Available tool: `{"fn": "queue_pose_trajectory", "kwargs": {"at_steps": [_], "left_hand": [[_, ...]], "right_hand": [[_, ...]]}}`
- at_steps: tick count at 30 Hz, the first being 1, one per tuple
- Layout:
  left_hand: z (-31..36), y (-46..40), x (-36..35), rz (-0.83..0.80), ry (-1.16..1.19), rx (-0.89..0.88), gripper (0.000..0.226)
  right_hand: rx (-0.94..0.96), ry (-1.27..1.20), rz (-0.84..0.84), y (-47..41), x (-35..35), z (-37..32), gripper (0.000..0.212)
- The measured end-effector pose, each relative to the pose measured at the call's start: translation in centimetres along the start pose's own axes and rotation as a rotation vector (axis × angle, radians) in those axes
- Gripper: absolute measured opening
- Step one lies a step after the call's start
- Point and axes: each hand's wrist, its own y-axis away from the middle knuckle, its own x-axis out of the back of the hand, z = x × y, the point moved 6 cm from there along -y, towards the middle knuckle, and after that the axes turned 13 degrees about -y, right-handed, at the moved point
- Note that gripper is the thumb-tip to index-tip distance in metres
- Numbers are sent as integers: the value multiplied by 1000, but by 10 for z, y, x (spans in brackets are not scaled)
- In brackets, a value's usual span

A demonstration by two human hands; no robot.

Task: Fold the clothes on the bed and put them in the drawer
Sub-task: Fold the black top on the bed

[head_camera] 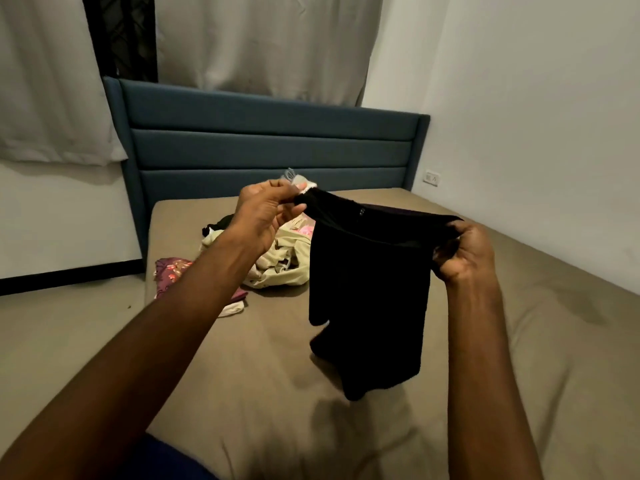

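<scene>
Overhead, bed (519, 341) fills the view, blue headboard (270, 140) at far end. Black garment (370, 289) hangs above the sheet, near-right of centre; left hand (263, 216) and right hand (464, 251) each pinch its top edge. Loose clothes (277, 265) heaped left.

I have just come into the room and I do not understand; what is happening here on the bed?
A person is sorting laundry. The left hand and the right hand each pinch one end of the top edge of a black garment, which hangs above the bed, not yet folded. More clothes lie in a pile by the headboard. No drawer is in view.
</scene>
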Motion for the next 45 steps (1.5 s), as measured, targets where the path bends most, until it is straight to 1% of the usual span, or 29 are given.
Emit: {"fn": "queue_pose_trajectory", "kwargs": {"at_steps": [1, 4, 6, 7, 9, 10, 11, 12, 14, 16, 17, 19, 20, 21, 22, 24, 26, 29, 30, 31, 32, 34, 35, 37, 39, 40, 41, 43, 45], "left_hand": [[6, -5, -3, 32, 34, -15, 18], [21, -24, -18, 113, 89, -76, 22], [25, -43, -31, 120, 74, -158, 17], [24, -52, -37, 92, 49, -199, 14], [7, -70, -48, 7, -78, -218, 30], [-9, -75, -52, -29, -199, -216, 40], [-31, -78, -51, -45, -362, -208, 49], [-56, -75, -50, -76, -508, -194, 54], [-127, -67, -39, -125, -656, -109, 57], [-208, -41, -16, -135, -723, 33, 52], [-246, -22, -1, -121, -773, 109, 50], [-318, 16, 25, -91, -876, 299, 42], [-348, 37, 33, -87, -907, 365, 40], [-365, 54, 36, -78, -947, 391, 40], [-374, 70, 33, -67, -979, 385, 42], [-386, 89, 19, -45, -966, 390, 42], [-390, 100, -6, -97, -968, 384, 45], [-399, 109, -35, -201, -1122, 386, 62], [-404, 110, -40, -210, -1137, 389, 63], [-403, 111, -43, -215, -1089, 403, 61], [-403, 110, -43, -183, -935, 416, 54], [-399, 107, -41, -69, -399, 521, 27], [-396, 106, -36, 1, -143, 591, 22], [-389, 107, -10, 150, 157, 684, 23], [-386, 111, 19, 279, 339, 734, 22], [-383, 113, 29, 311, 361, 753, 22], [-382, 116, 40, 327, 308, 763, 22], [-377, 116, 49, 272, 133, 729, 22], [-374, 116, 51, 182, -86, 671, 23]], "right_hand": [[-8, -9, -28, -1, -8, -3, 30], [92, -30, -109, -2, -34, -18, 24], [146, -44, -233, -15, -49, -18, 25], [151, -15, -288, -27, -50, -15, 30], [146, 198, -342, -52, -42, -4, 53], [159, 378, -329, -65, -27, 4, 65], [191, 581, -254, -78, -5, 14, 70], [238, 760, -162, -90, 25, 22, 65], [248, 1018, -91, -105, 92, 51, 41], [101, 1193, -94, -95, 161, 90, 24], [21, 1275, -101, -83, 195, 108, 26], [-108, 1407, -126, -56, 258, 140, 52], [-119, 1461, -161, -41, 281, 152, 67], [-81, 1532, -197, -31, 301, 161, 78], [-8, 1596, -224, -22, 314, 164, 83], [87, 1579, -183, -15, 323, 165, 72], [179, 1472, -96, -11, 316, 161, 46], [310, 1393, -53, -5, 295, 160, 3], [321, 1368, -30, -5, 292, 159, 7], [305, 1324, -6, -6, 292, 157, 12], [284, 1240, 41, -9, 295, 153, 14], [279, 1002, 181, -20, 309, 136, 17], [277, 873, 276, -26, 319, 125, 17], [251, 683, 463, -37, 337, 102, 21], [239, 606, 576, -40, 350, 82, 24], [246, 597, 619, -36, 353, 73, 25], [260, 613, 648, -32, 358, 65, 26], [263, 749, 693, -26, 370, 58, 22], [194, 861, 722, -19, 387, 65, 18]]}}
